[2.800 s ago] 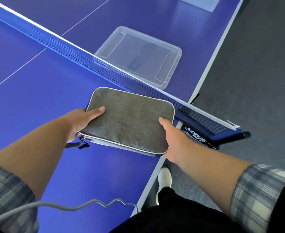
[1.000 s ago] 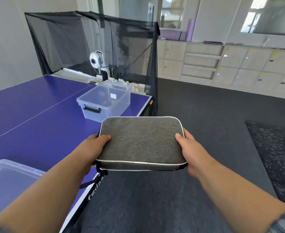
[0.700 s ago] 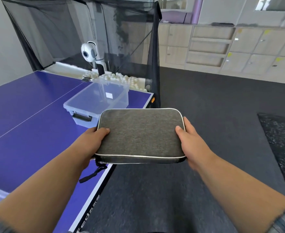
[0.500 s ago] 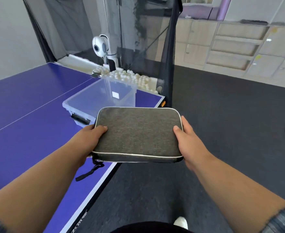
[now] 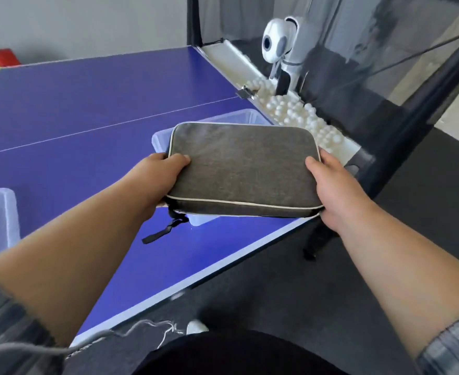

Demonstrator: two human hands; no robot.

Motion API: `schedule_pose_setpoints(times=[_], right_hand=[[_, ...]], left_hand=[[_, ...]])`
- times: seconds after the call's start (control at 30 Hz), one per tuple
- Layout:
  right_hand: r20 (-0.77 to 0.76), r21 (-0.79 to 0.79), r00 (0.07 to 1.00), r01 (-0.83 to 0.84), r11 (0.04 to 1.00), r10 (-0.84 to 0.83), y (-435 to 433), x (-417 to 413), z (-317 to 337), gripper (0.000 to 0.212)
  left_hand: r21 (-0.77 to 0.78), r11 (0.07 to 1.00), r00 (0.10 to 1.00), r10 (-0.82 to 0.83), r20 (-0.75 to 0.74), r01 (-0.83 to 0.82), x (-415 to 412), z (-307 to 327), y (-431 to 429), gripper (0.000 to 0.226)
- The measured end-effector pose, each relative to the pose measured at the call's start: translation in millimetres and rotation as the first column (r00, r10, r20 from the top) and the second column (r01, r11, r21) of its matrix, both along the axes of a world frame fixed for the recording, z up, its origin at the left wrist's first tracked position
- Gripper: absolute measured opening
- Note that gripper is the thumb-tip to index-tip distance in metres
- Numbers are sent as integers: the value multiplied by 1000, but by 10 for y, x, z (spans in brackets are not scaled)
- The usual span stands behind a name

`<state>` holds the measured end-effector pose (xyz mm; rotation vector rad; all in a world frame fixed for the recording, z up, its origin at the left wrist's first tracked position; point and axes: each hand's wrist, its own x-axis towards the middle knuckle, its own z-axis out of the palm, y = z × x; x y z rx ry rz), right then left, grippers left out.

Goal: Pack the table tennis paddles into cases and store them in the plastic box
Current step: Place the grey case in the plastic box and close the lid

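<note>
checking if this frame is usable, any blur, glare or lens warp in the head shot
Head view: the grey case and both hands, left and right, are fairly sharp; the near left sleeve smears with blur; the table edge bows from the wide lens; the clear box under the case looks washed out, its rim hard to trace.

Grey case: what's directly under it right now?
Under the grey case, held by the left hand and right hand, is the clear plastic box; only its rim and corners show. Its inside is hidden.

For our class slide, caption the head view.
Both hands, left and right, hold a grey case over a clear plastic box on the blue table.
</note>
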<state>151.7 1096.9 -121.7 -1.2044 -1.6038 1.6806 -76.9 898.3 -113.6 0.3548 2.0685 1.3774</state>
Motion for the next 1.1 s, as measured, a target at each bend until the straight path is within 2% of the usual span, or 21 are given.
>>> schedule_pose_setpoints(times=[0.1, 0.2, 0.33, 0.43, 0.5, 0.57, 0.67, 0.77, 0.9, 1.1], right_hand=[[-12, 47, 1000, -1, 999, 2, 502, -447, 123, 40], [-31, 86, 999, 12, 996, -10, 986, -863, 240, 32], [-22, -10, 998, 52, 999, -53, 1507, -1282, 137, 28], [11, -106, 1000, 18, 994, -17, 1819, -1548, -93, 30], [49, -137, 998, -28, 990, 35, 1985, -1765, -250, 29], [113, -156, 988, -88, 984, 106, 2098, -1995, -422, 27], [200, -182, 944, -226, 957, 261, 2173, -2308, -730, 35], [314, -235, 885, -278, 931, 344, 2215, -2473, -1053, 35], [384, -320, 821, -310, 895, 422, 2231, -2465, -1351, 30], [422, -398, 749, -354, 846, 511, 2222, -2561, -1676, 25]], left_hand=[[36, 999, 1000, 10, -26, -9, -383, 46, 398, 16], [71, 997, 1000, 11, -24, -9, -722, 114, 832, 16], [82, 997, 1000, -4, 9, 4, -1071, -56, 1236, 24], [60, 998, 999, -23, 30, 21, -1290, -309, 1423, 45], [49, 999, 998, 5, 69, -9, -1403, -494, 1510, 50], [8, 996, 987, 85, 140, -87, -1481, -714, 1575, 48], [-122, 966, 947, 248, 207, -226, -1456, -1036, 1620, 34], [-227, 909, 897, 394, 202, -349, -1360, -1253, 1644, 40], [-346, 858, 853, 470, 227, -380, -1160, -1472, 1602, 50], [-482, 743, 738, 626, 253, -465, -999, -1707, 1718, 35]])
